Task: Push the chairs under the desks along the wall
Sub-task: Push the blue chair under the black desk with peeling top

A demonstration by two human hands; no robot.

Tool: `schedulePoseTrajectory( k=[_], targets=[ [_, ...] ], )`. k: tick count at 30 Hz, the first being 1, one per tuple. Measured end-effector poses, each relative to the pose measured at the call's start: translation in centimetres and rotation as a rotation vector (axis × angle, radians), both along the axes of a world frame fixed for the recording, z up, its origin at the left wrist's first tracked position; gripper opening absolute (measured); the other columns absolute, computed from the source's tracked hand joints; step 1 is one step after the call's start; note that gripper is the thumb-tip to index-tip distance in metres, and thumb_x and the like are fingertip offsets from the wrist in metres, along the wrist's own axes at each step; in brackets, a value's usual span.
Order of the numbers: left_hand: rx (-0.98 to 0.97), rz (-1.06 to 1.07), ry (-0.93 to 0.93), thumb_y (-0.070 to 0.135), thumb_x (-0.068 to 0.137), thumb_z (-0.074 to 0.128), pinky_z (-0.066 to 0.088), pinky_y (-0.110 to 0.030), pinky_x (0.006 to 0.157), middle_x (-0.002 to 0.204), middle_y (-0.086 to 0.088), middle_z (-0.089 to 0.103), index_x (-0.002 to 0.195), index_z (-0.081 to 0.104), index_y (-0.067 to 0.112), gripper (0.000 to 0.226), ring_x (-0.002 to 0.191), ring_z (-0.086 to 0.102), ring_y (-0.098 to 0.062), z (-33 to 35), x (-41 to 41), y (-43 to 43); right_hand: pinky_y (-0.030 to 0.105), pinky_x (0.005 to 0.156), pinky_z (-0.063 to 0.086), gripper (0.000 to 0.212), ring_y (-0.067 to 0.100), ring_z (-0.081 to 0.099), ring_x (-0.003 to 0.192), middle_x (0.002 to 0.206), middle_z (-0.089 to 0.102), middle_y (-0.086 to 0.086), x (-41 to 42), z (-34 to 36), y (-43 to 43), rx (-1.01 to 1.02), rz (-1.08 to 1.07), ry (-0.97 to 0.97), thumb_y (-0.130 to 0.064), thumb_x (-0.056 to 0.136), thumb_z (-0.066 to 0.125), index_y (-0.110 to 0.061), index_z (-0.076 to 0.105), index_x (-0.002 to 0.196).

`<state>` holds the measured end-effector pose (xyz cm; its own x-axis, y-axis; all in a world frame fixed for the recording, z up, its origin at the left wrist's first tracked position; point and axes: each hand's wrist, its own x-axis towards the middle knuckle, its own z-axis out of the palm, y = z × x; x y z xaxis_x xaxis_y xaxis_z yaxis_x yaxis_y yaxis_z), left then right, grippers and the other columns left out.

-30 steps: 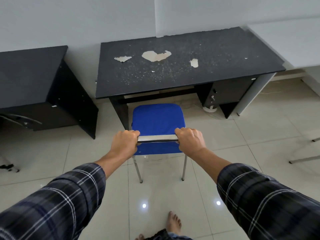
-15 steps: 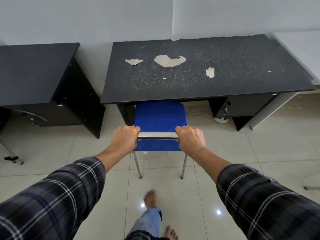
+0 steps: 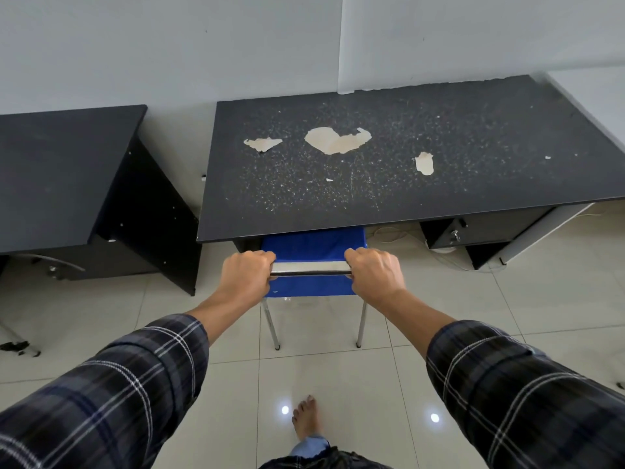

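Observation:
A blue chair with chrome legs stands at the front edge of a black desk whose top is scratched and has peeled patches. Most of the seat is hidden under the desktop. My left hand grips the left end of the chair's backrest top bar, and my right hand grips the right end. Both rear legs rest on the tiled floor.
A second black desk stands to the left against the wall, with a gap between the two. A drawer unit with a key sits under the right side of the first desk. My bare foot is on the floor behind the chair.
The chair has slid forward, so more of the seat now lies under the desk. I have stepped closer to the desk. Both hands keep their grip on the backrest.

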<state>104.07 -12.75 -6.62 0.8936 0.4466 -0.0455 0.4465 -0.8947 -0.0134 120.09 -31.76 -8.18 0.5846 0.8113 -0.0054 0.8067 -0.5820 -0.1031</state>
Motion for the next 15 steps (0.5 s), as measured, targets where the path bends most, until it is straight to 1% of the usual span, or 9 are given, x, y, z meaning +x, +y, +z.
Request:
schedulePoseTrajectory(
  k=[4, 5, 7, 9, 12, 13, 15],
  targets=[
    [-0.007, 0.004, -0.016, 0.021, 0.08, 0.07, 0.048, -0.032, 0.056, 0.077, 0.001, 0.065, 0.087, 0.064, 0.017, 0.01, 0.067, 0.06, -0.023, 0.0, 1.1, 1.7, 0.022, 0.046, 0.015, 0.029, 0.023, 0.036, 0.048, 0.058, 0.055, 0.003, 1.4, -0.3, 1.9, 0.021, 0.017, -0.008, -0.002, 0.064, 0.081, -0.012, 0.056, 0.071],
    [-0.004, 0.013, -0.016, 0.02, 0.08, 0.069, 0.047, -0.032, 0.056, 0.077, 0.001, 0.065, 0.087, 0.064, 0.017, 0.009, 0.068, 0.06, -0.023, 0.0, 1.3, 2.0, 0.024, 0.045, 0.018, 0.027, 0.024, 0.039, 0.048, 0.059, 0.056, 0.004, 1.7, -0.3, 2.3, 0.026, 0.021, -0.007, -0.002, 0.066, 0.081, -0.012, 0.056, 0.072],
    [-0.005, 0.031, -0.009, 0.02, 0.08, 0.069, 0.049, -0.032, 0.058, 0.079, 0.001, 0.066, 0.089, 0.064, 0.018, 0.01, 0.071, 0.061, -0.024, 0.0, 1.8, 2.8, 0.028, 0.048, 0.027, 0.021, 0.025, 0.045, 0.052, 0.064, 0.058, 0.005, 2.3, -0.3, 3.1, 0.033, 0.041, -0.017, -0.004, 0.073, 0.077, -0.011, 0.058, 0.078],
    [-0.002, 0.035, 0.002, 0.022, 0.08, 0.07, 0.05, -0.032, 0.06, 0.081, 0.001, 0.067, 0.09, 0.065, 0.019, 0.011, 0.071, 0.062, -0.024, -0.1, 2.3, 3.4, 0.03, 0.052, 0.032, 0.015, 0.025, 0.044, 0.058, 0.072, 0.061, 0.006, 3.0, -0.2, 3.7, 0.028, 0.056, -0.013, -0.007, 0.08, 0.072, -0.01, 0.059, 0.085],
    [-0.002, 0.025, -0.009, 0.021, 0.08, 0.07, 0.048, -0.031, 0.058, 0.08, 0.001, 0.067, 0.09, 0.065, 0.018, 0.011, 0.069, 0.062, -0.023, -0.1, 2.9, 4.1, 0.032, 0.056, 0.035, 0.011, 0.028, 0.051, 0.065, 0.08, 0.063, 0.008, 3.8, -0.1, 4.6, 0.011, 0.057, -0.006, -0.009, 0.084, 0.068, -0.009, 0.059, 0.091],
    [0.0, 0.025, -0.013, 0.022, 0.08, 0.071, 0.049, -0.032, 0.058, 0.078, 0.001, 0.067, 0.089, 0.065, 0.018, 0.012, 0.068, 0.062, -0.023, -0.1, 3.2, 4.5, 0.032, 0.056, 0.035, 0.012, 0.028, 0.052, 0.065, 0.079, 0.064, 0.008, 4.0, -0.1, 5.0, 0.015, 0.056, -0.001, -0.01, 0.084, 0.069, -0.009, 0.059, 0.091],
    [0.01, 0.029, -0.017, 0.025, 0.08, 0.072, 0.049, -0.032, 0.057, 0.076, 0.002, 0.066, 0.087, 0.064, 0.018, 0.013, 0.066, 0.061, -0.023, -0.1, 3.6, 5.2, 0.032, 0.055, 0.035, 0.012, 0.025, 0.047, 0.063, 0.077, 0.063, 0.007, 4.5, -0.2, 5.7, 0.016, 0.058, 0.002, -0.01, 0.084, 0.07, -0.01, 0.059, 0.089]
  ],
)
